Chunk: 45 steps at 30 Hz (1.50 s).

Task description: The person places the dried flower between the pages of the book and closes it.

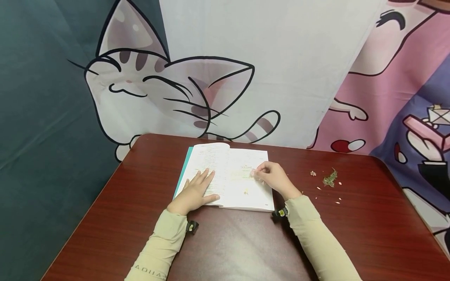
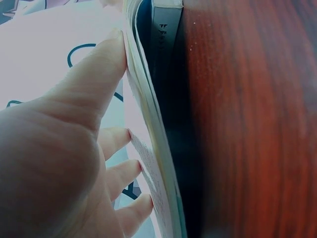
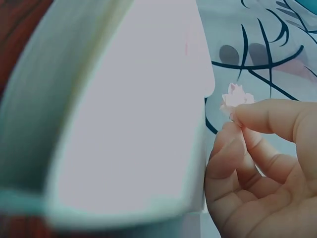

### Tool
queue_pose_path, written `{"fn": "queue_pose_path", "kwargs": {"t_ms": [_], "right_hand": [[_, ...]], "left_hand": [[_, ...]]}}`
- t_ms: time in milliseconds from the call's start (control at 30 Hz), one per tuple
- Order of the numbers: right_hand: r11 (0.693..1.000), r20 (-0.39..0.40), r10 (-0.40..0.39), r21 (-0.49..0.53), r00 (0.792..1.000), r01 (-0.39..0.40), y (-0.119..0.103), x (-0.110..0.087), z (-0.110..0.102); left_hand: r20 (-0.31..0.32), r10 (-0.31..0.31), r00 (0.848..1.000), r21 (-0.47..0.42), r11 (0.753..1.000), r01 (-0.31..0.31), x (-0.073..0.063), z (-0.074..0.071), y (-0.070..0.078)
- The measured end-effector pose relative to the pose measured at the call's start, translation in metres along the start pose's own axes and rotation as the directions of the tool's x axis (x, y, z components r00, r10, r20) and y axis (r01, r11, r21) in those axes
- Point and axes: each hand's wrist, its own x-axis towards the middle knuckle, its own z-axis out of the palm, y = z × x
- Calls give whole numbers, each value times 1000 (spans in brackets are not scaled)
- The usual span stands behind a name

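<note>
An open book (image 1: 253,199) with a teal cover edge lies on the table. My left hand (image 1: 195,193) rests on its left page with the fingers spread; in the left wrist view the thumb and fingertips touch the paper. Over the right page, my right hand (image 1: 275,179) pinches a small pale pink flower (image 3: 237,97) between thumb and fingertips. The right wrist view shows its petals poking out above the fingertips. Whether the flower touches the page cannot be told.
To the right of the book lie another small flower (image 1: 313,173), a green leafy sprig (image 1: 330,178) and several loose petals on the dark red wooden table (image 1: 365,234). A cloth backdrop (image 1: 299,58) with cartoon cats hangs behind the table's far edge.
</note>
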Motion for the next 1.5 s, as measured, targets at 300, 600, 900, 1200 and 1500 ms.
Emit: {"fn": "queue_pose_path", "kwargs": {"t_ms": [300, 600, 900, 1200, 1500], "right_hand": [[1000, 31, 12, 2, 999, -13, -6, 12, 10], [998, 36, 61, -17, 997, -60, -8, 16, 13], [998, 57, 65, -22, 996, -64, -4, 14, 12], [985, -50, 63, -159, 997, -70, -6, -2, -7], [932, -26, 186, -311, 982, -185, -3, -11, -15]], "left_hand": [[2, 1, 1000, 1, 1000, -1, -1, -2, 2], [2, -1, 1000, 3, 1000, 1, -1, -4, 1], [6, -12, 1000, -9, 1000, 13, -2, -3, 2], [15, -9, 1000, 1, 1000, 9, -1, -3, 2], [16, -12, 1000, -3, 1000, 12, -1, -3, 3]]}}
